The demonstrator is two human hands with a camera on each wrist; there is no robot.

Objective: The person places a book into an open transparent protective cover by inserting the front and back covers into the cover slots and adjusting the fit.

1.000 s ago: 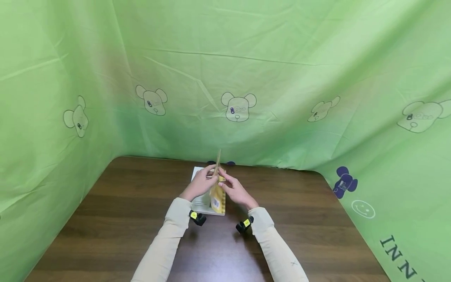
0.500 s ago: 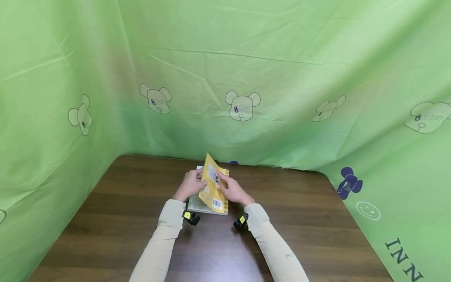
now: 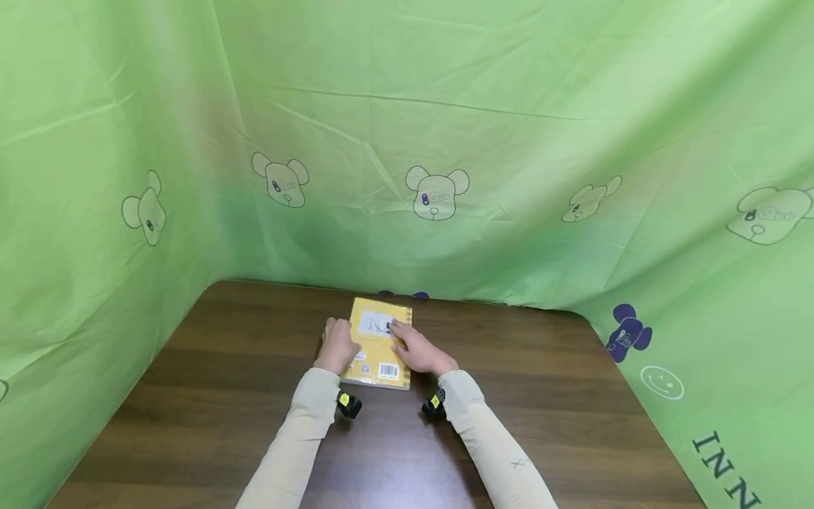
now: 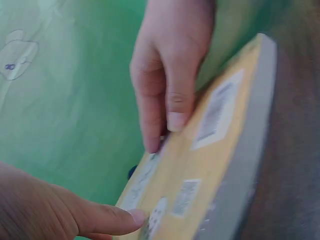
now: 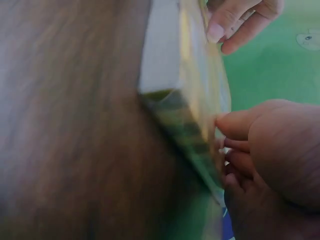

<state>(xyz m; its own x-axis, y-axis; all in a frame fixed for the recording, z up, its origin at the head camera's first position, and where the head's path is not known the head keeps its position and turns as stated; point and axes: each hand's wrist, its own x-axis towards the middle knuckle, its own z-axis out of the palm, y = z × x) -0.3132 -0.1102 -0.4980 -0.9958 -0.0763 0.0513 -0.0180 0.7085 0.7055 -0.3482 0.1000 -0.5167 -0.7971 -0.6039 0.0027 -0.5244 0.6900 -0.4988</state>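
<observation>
A thick book (image 3: 376, 353) lies closed on the table, its yellow back cover facing up with a barcode label near the bottom. At its left edge, my left hand (image 3: 338, 346) holds the book, thumb over the cover and the other fingers bent past the edge. My right hand (image 3: 420, 350) rests with extended fingers on the cover's right side, beside the checked spine strip. Up close in the left wrist view, the left thumb (image 4: 112, 218) presses the yellow cover. The right wrist view shows the book's pale page block (image 5: 161, 47) and the right fingers (image 5: 235, 125) at the cover.
The brown wooden table (image 3: 210, 396) extends on both sides of the book. Behind and around it hangs a green curtain (image 3: 356, 141) printed with bear heads. Small black cameras with yellow labels sit at both wrists.
The yellow cover stood upright a second ago, leaned left over the white page, and now lies flat. My left hand has moved to the book's left edge; the right hand stays on the right side.
</observation>
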